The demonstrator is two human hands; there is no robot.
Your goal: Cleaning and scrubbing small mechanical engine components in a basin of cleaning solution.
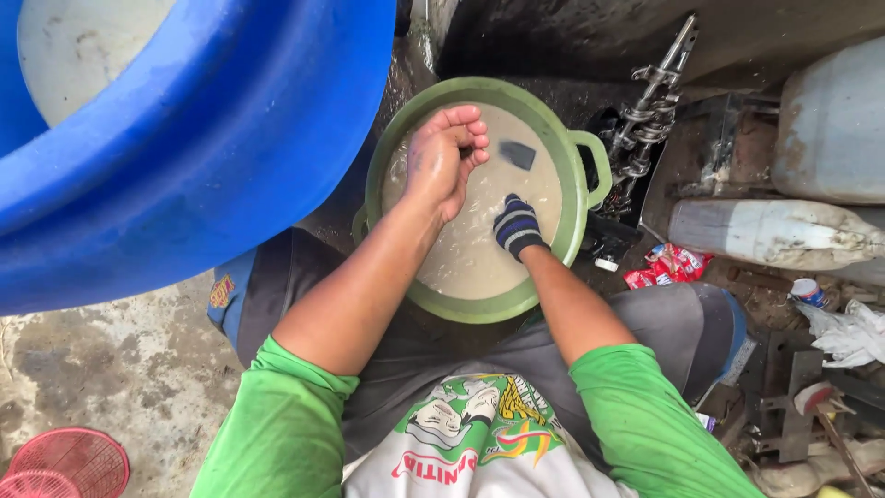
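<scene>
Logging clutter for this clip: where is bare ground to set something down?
Bare concrete floor lies at lower left, between the blue barrel, the red basket and the person's knee. The right side is crowded: metal crankshaft, grey bottle, rags and scrap. Both hands fill the green basin.

i have one view only, from the head camera: it looks steeply down from close above at my forearms, lap and a green basin [583,198] on the ground.
</scene>
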